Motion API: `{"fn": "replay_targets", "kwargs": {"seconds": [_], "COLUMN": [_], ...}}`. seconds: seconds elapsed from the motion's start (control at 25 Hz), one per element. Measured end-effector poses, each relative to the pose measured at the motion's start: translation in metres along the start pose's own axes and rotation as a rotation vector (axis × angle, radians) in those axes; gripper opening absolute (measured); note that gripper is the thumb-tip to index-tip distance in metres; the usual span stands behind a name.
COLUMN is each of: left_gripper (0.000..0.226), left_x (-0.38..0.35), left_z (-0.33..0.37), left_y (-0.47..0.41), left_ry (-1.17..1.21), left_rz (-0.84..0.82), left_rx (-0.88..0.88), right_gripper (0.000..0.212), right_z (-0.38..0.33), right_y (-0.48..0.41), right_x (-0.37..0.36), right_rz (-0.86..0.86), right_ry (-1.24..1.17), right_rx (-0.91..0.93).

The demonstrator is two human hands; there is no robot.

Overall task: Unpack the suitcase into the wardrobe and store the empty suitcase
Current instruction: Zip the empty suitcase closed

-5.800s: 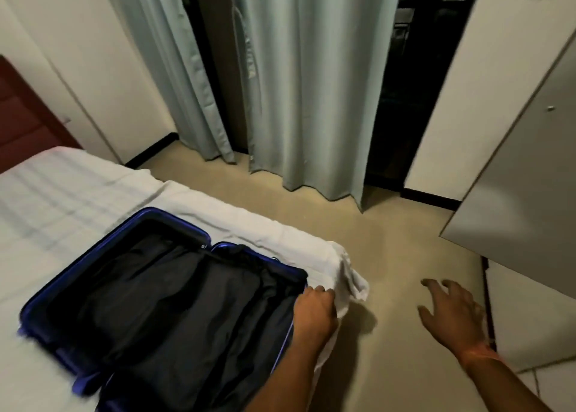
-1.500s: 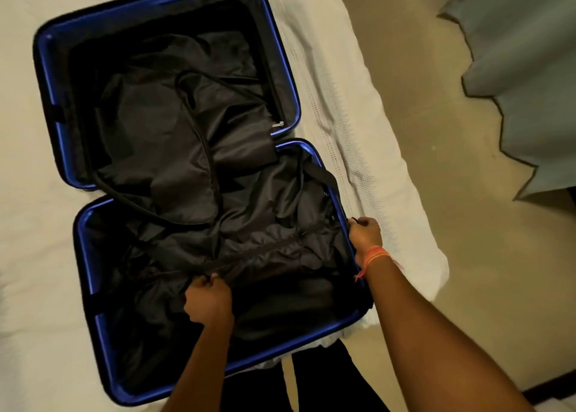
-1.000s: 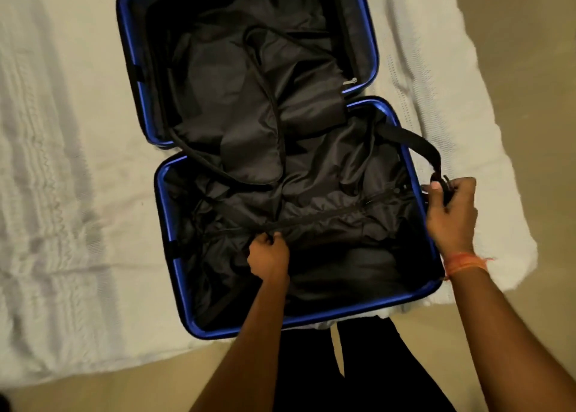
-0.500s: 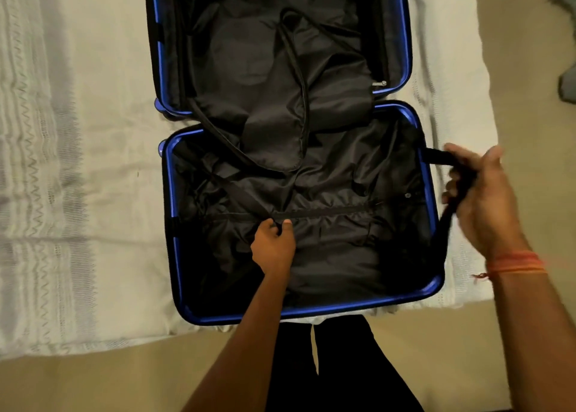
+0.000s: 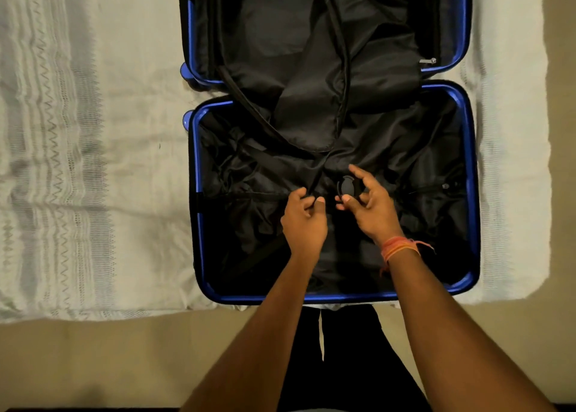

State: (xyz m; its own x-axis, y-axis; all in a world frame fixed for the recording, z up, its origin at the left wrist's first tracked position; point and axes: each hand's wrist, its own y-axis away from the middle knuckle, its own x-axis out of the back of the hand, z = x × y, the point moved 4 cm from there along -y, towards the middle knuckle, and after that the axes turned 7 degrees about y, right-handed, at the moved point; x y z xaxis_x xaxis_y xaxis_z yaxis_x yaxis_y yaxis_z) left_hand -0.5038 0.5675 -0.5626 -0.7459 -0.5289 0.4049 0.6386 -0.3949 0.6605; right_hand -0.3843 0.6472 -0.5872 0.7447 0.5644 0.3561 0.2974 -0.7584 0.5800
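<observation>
We see a blue suitcase (image 5: 343, 298) lying wide open on a bed (image 5: 93, 162) with a white cover. It lies flat like an open book, so both halves are easy to reach. The person stands on the floor (image 5: 124, 349) at the edge of the bed, close to the near half. Both hands are in the middle of that half, just beside each other. The left hand (image 5: 304, 221) is curled tight and pinches the end of a black strap (image 5: 314, 181). The right hand (image 5: 372, 212), with an orange band (image 5: 397, 246) on its wrist, holds a small black buckle (image 5: 346, 187) between thumb and fingers, while its other fingers spread out loosely. We think the hands are so near each other so that the two ends can be clipped together across the case. Inside we see only the dark lining, all crumpled, and a loose black flap (image 5: 311, 115) that hangs from the far half over onto the near one. We see no clothes, so we think the unpacking is done and the person is tidying the inside first. Clipping the strap would keep it from hanging out when the case is shut. The flap may need folding back first, or it could get caught. We cannot see the wardrobe from here.
</observation>
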Motion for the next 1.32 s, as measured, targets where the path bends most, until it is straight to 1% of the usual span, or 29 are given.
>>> {"fn": "replay_targets", "kwargs": {"seconds": [0.08, 0.12, 0.16, 0.2, 0.28, 0.36, 0.4, 0.52, 0.6, 0.68, 0.76, 0.84, 1.0, 1.04, 1.08, 1.12, 1.16, 1.24, 1.28, 1.32], "left_gripper": [0.047, 0.049, 0.049, 0.049, 0.048, 0.042, 0.038, 0.037, 0.038, 0.037, 0.034, 0.031, 0.03, 0.03, 0.031, 0.03, 0.028, 0.024, 0.025, 0.03], "left_x": [-0.002, -0.001, 0.001, 0.003, 0.008, 0.009, 0.01, 0.022, 0.026, 0.023, 0.018, 0.017, 0.019, 0.017, 0.015, 0.013, 0.012, 0.009, 0.007, 0.005], "left_z": [0.004, 0.003, 0.001, 0.0, 0.003, 0.005, 0.006, 0.009, 0.01, 0.012, 0.014, 0.011, 0.001, 0.001, 0.002, 0.003, 0.004, 0.001, 0.0, 0.0], "left_y": [0.0, -0.002, -0.003, -0.003, 0.0, 0.005, 0.004, -0.01, -0.021, -0.029, -0.035, -0.037, -0.042, -0.042, -0.04, -0.037, -0.034, -0.029, -0.027, -0.027], "left_ry": [0.056, 0.086, 0.094, 0.078, -0.025, -0.127, -0.165, -0.321, -0.441, -0.473, -0.485, -0.502, -0.45, -0.458, -0.46, -0.447, -0.411, -0.326, -0.309, -0.308], "left_rz": [-0.034, -0.055, -0.075, -0.086, -0.086, -0.09, -0.098, -0.202, -0.312, -0.365, -0.396, -0.448, -0.544, -0.558, -0.559, -0.531, -0.486, -0.412, -0.39, -0.373], "left_rx": [0.035, 0.054, 0.059, 0.041, -0.071, -0.224, -0.278, -0.33, -0.344, -0.34, -0.339, -0.309, -0.257, -0.271, -0.291, -0.304, -0.308, -0.258, -0.216, -0.184], "right_gripper": [0.027, 0.015, 0.008, 0.006, 0.006, 0.007, 0.011, 0.022, 0.025, 0.026, 0.027, 0.025, 0.021, 0.02, 0.02, 0.02, 0.022, 0.022, 0.025, 0.032], "right_z": [-0.001, -0.002, 0.001, 0.003, 0.013, 0.021, 0.023, 0.017, 0.01, 0.005, 0.005, 0.007, 0.009, 0.009, 0.009, 0.01, 0.009, 0.003, -0.001, -0.007], "right_y": [-0.003, -0.003, -0.002, 0.0, 0.002, 0.012, 0.017, 0.023, 0.017, 0.01, 0.007, 0.008, 0.017, 0.018, 0.017, 0.015, 0.011, 0.002, -0.001, -0.001], "right_x": [-0.006, -0.011, -0.015, -0.018, -0.022, -0.026, -0.029, -0.04, -0.042, -0.041, -0.038, -0.041, -0.049, -0.048, -0.046, -0.043, -0.038, -0.028, -0.024, -0.019], "right_rz": [-0.035, -0.041, -0.041, -0.032, -0.001, 0.009, 0.025, 0.058, 0.003, -0.034, -0.035, -0.045, 0.003, 0.006, 0.01, 0.009, 0.004, -0.035, -0.078, -0.114], "right_ry": [0.152, 0.184, 0.214, 0.238, 0.224, 0.131, 0.117, 0.187, 0.224, 0.235, 0.155, 0.023, -0.506, -0.591, -0.608, -0.573, -0.476, -0.193, -0.032, 0.133], "right_rx": [0.01, 0.014, 0.022, 0.043, 0.056, -0.015, -0.04, 0.003, 0.063, 0.081, 0.056, 0.023, -0.073, -0.091, -0.103, -0.11, -0.098, -0.037, 0.013, 0.068]}}
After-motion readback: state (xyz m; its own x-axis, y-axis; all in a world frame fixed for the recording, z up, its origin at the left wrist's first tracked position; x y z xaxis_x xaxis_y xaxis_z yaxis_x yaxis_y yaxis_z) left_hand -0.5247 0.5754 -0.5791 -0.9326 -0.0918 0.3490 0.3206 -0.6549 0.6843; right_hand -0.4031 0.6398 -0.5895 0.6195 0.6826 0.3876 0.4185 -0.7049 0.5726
